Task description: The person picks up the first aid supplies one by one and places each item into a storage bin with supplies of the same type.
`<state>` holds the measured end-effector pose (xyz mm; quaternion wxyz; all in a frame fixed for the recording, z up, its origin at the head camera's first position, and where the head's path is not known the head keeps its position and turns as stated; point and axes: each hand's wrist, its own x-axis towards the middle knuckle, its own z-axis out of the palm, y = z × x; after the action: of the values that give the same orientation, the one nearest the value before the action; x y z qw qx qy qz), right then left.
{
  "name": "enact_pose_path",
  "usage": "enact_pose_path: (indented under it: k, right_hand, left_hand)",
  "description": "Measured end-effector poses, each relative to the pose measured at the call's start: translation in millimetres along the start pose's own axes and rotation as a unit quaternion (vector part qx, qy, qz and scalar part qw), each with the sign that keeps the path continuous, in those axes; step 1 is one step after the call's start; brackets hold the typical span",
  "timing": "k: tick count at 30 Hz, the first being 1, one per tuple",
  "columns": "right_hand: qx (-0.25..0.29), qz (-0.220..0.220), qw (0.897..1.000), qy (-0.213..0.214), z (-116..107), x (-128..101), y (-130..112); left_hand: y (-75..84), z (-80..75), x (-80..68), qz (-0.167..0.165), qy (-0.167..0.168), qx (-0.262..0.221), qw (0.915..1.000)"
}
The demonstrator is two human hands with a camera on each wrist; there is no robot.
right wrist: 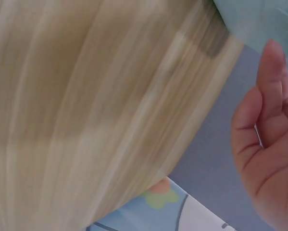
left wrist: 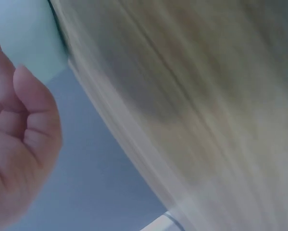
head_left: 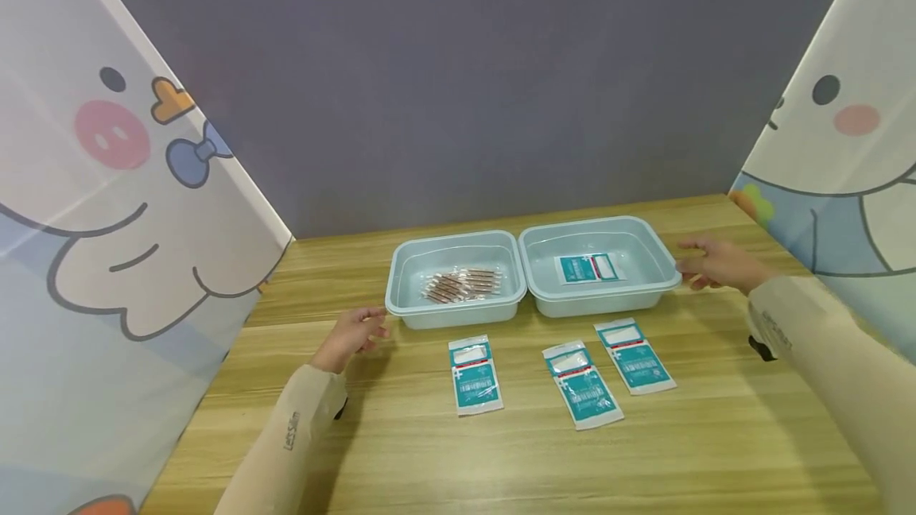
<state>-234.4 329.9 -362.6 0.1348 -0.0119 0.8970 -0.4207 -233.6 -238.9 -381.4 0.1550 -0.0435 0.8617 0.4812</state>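
Note:
Two pale blue plastic trays stand side by side on the wooden table. In the left tray [head_left: 458, 314] lies a pile of thin brown swab-like sticks [head_left: 463, 284] in clear wrappers. The right tray [head_left: 597, 304] holds one flat teal-and-white packet [head_left: 588, 269]. My left hand [head_left: 352, 334] is at the left tray's front left corner, fingers loosely bent, fingertips right at the rim. At the right tray's right end is my right hand [head_left: 723, 264], its fingers beside the rim and relaxed. Both wrist views show bent fingers close to a tray's side, gripping nothing.
Three more teal-and-white packets lie in front of the trays: a left one [head_left: 475, 384], a middle one [head_left: 588, 397] and a right one [head_left: 638, 364]. A dark grey panel [head_left: 472, 86] rises behind the table [head_left: 429, 467], with cartoon-printed panels at both sides.

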Motion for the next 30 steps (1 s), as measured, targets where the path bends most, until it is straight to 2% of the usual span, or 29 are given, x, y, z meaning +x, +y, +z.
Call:
enact_pose_path:
  k: [3, 10, 24, 30]
  right_hand:
    - [0.030, 0.007, 0.999, -0.010, 5.0, 0.4, 2.8]
    - [0.114, 0.024, 0.993, -0.022, 12.3, 0.9, 9.9]
    - [0.247, -0.001, 0.969, -0.024, 19.8, -1.3, 20.2]
    - [0.267, -0.005, 0.963, -0.027, 20.4, -1.3, 24.6]
  left_hand:
    - [1.1, 4.8, -2.1, 0.012, 0.001, 0.004, 0.9999]
    - [7.7, 16.8, -8.2, 0.071, -0.026, 0.027, 0.9968]
    - [13.6, 38.1, -8.4, 0.083, -0.050, 0.076, 0.9924]
    - [16.7, 53.8, -11.6, 0.082, -0.094, 0.105, 0.9865]
